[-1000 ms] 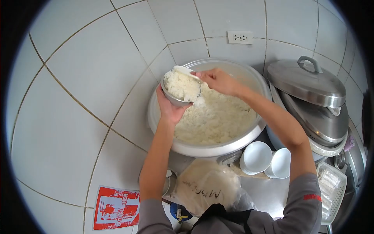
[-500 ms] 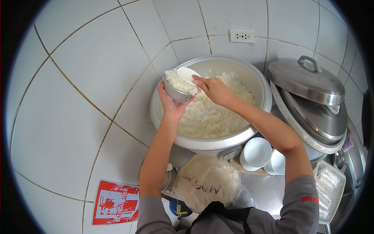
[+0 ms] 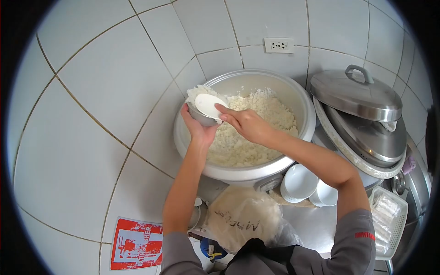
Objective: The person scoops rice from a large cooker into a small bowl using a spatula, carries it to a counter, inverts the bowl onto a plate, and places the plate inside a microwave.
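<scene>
One metal bowl [image 3: 202,119] heaped with rice [image 3: 196,91] was over left side of pot [image 3: 247,174], left hand [image 3: 200,129] grip curled around it; right hand [image 3: 247,123] grip pinched white paddle [image 3: 207,105] over rice. White bowls [image 3: 299,182] sat near right.

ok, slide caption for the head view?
Left hand holds a metal bowl of rice; right hand holds a white paddle against the rice, over a large pot.

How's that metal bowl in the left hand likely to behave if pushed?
The metal bowl looks rigid, so probably won't flex. Rice heaped above its rim may spill if nudged, though the left hand cupping it should limit tipping.
</scene>
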### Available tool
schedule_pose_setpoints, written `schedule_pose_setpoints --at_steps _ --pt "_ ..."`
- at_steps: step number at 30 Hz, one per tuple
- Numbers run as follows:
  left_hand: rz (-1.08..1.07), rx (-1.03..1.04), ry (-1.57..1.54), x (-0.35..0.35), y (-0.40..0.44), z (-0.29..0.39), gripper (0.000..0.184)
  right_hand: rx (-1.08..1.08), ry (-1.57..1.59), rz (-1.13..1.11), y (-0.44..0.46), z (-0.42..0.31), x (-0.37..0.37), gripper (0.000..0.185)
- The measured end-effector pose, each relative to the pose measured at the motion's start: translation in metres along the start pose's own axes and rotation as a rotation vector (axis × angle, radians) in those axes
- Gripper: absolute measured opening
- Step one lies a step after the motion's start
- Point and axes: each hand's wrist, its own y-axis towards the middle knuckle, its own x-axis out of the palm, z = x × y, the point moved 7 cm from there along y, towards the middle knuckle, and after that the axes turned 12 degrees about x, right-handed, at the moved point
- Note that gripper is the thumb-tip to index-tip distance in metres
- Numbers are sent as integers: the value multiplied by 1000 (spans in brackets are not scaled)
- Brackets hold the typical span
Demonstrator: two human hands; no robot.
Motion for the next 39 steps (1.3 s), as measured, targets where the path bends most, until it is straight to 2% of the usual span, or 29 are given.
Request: schedule_pose_setpoints --at_steps 3,6,9,12,15,18,21,24,27,30,34,35,38,39 --pt "-28 -45 93 4 -8 1 60 -53 -119 54 13 6 1 42" --pt "-37 -38 128 3 -5 0 59 -85 -82 137 23 19 -7 42" --pt "-13 4 113 7 -8 4 58 499 -181 -210 35 59 -17 45" --pt "21 5 122 15 -13 6 57 442 -179 -95 44 74 -37 48" --pt "-47 -20 179 14 -4 -1 57 165 36 55 39 4 -56 51" --pt "-72 38 257 16 -2 0 57 37 -94 -90 35 -22 -28 53" --pt "13 59 167 7 -2 5 56 77 28 15 21 0 -8 55" --pt "-15 73 73 8 -3 11 56 231 -56 -133 27 1 -13 54" --pt "-79 70 -5 15 -1 12 56 435 111 -124 47 6 -47 54" --pt "-139 38 -10 12 10 0 56 260 -20 -47 67 32 -32 52" --pt "-136 12 42 8 9 3 57 -86 -107 200 33 2 -17 49" --pt "-130 -13 83 4 7 1 57 26 -195 111 36 17 -13 47" --pt "-71 -14 157 7 -1 0 57 119 -192 -120 42 10 -26 46" --pt "-48 1 181 9 -1 3 57 134 -89 -102 42 6 -32 47"
